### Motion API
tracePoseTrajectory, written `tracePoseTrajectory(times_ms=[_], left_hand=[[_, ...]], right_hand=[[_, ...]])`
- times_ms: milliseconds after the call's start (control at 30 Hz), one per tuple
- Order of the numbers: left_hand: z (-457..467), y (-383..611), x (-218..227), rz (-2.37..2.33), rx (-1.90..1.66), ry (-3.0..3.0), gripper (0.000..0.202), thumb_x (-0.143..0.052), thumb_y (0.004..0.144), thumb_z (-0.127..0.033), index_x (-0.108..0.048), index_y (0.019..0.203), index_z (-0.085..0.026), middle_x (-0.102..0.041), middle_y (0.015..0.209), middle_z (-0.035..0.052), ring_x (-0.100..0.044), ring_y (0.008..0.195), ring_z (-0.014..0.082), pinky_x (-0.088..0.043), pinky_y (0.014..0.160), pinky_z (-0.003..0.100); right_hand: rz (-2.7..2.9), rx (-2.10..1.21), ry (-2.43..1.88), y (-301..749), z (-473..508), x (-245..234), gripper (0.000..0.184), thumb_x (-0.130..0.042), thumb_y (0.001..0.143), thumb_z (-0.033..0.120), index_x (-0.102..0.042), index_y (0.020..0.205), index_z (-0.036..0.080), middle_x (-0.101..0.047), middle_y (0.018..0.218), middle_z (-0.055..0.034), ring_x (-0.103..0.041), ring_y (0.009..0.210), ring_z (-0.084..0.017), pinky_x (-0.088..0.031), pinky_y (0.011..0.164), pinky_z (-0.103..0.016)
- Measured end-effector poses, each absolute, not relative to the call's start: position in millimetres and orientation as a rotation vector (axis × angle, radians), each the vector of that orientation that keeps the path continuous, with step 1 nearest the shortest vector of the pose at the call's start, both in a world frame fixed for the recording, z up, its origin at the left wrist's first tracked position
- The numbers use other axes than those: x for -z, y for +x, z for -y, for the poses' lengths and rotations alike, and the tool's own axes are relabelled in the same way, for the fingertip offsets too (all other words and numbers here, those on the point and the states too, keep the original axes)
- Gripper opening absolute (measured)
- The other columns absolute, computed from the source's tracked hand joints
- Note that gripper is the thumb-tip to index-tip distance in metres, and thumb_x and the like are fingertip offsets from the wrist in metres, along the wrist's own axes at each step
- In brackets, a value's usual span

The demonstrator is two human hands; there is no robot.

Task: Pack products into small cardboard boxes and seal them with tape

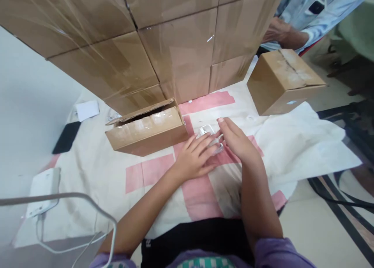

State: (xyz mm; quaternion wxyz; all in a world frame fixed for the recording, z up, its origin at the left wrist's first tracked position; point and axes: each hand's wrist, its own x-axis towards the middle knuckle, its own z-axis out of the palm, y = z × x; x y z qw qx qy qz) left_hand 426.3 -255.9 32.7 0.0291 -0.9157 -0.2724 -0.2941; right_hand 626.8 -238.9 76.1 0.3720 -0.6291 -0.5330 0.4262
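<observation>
A small clear plastic case [207, 129] lies on the pink-and-white cloth in front of me, partly covered by my fingers. My left hand [193, 159] rests over it palm down, its fingers stretched out and slightly spread. From the other side, my right hand [236, 138] is on edge close to the case. Its thumb is raised apart, and its bent fingers reach to the case's right edge. Exactly where the right fingertips touch cannot be made out. Left of my hands sits a narrow cardboard box [149, 133] with its top flap partly lifted.
Stacked, taped cartons [181, 46] form a wall behind the cloth [163, 174]. Another cardboard box [284, 83] stands at the right, near another person's hand [284, 32]. On the left are a black phone-like slab [66, 137], a white power strip [43, 190] and a looping cable [87, 200].
</observation>
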Motion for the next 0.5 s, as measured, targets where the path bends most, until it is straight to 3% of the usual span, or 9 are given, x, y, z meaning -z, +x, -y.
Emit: tracePoseTrajectory(times_ms=[133,300,400,500], left_hand=[[235,453,-9,1.116,0.867,-2.919,0.072,-0.065,0.090,-0.055,-0.045,0.149,-0.018,-0.054,0.153,0.0162,-0.040,0.150,0.0363,-0.031,0.122,0.057],[224,453,8,1.160,1.021,-2.919,0.081,-0.068,0.088,-0.057,-0.036,0.154,-0.022,-0.043,0.160,0.0191,-0.030,0.155,0.0368,-0.035,0.120,0.055],[224,452,11,1.176,1.155,-2.885,0.099,-0.072,0.083,-0.061,-0.022,0.158,-0.020,-0.029,0.164,0.0251,-0.030,0.154,0.0370,-0.038,0.119,0.054],[223,453,13,1.195,1.167,-2.911,0.109,-0.078,0.078,-0.061,-0.016,0.160,-0.023,-0.025,0.165,0.0246,-0.029,0.155,0.0377,-0.036,0.120,0.055]], right_hand=[[1.286,-1.110,-1.616,631,242,-75,0.054,-0.046,0.094,0.075,-0.066,0.100,0.025,-0.071,0.080,-0.0041,-0.065,0.070,-0.021,-0.052,0.065,-0.034],[1.096,-1.417,-1.549,635,242,-74,0.055,-0.052,0.091,0.073,-0.063,0.107,0.022,-0.070,0.071,-0.0028,-0.048,0.043,-0.013,-0.038,0.043,-0.027],[1.029,-1.497,-1.471,632,244,-73,0.046,-0.059,0.091,0.061,-0.060,0.115,0.021,-0.070,0.071,-0.0017,-0.045,0.040,-0.011,-0.037,0.041,-0.026],[0.994,-1.492,-1.394,631,251,-66,0.046,-0.069,0.084,0.042,-0.055,0.123,0.022,-0.067,0.066,0.0022,-0.052,0.045,-0.013,-0.042,0.046,-0.026]])
